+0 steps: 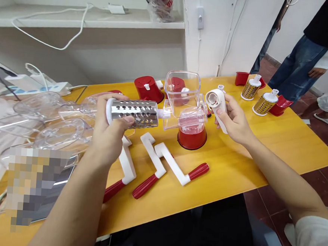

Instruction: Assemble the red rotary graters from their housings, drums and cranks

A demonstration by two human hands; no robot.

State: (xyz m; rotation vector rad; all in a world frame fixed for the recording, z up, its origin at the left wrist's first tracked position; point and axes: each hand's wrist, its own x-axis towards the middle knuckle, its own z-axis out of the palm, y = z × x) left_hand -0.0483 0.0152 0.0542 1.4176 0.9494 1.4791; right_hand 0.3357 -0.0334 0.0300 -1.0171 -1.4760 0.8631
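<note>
My left hand [111, 134] is closed around a metal grater drum [142, 114] with round holes and a white end ring. The drum's white stem points right, into the side opening of a clear plastic hopper [182, 85]. Beneath the hopper is a red base [192, 137], standing on the table. On the hopper's right side, my right hand [234, 118] grips a white crank handle [216, 100], its round socket end facing the hopper. Whether the socket touches the hopper I cannot tell. The crank's far end is hidden behind my fingers.
Several white cranks with red grips [175, 163] lie on the yellow table [263, 152]. Red bases [148, 88] stand behind, and more drums [265, 103] at right. Clear plastic parts [64, 134] and a power strip [40, 86] crowd the left. People [309, 54] stand beyond the table.
</note>
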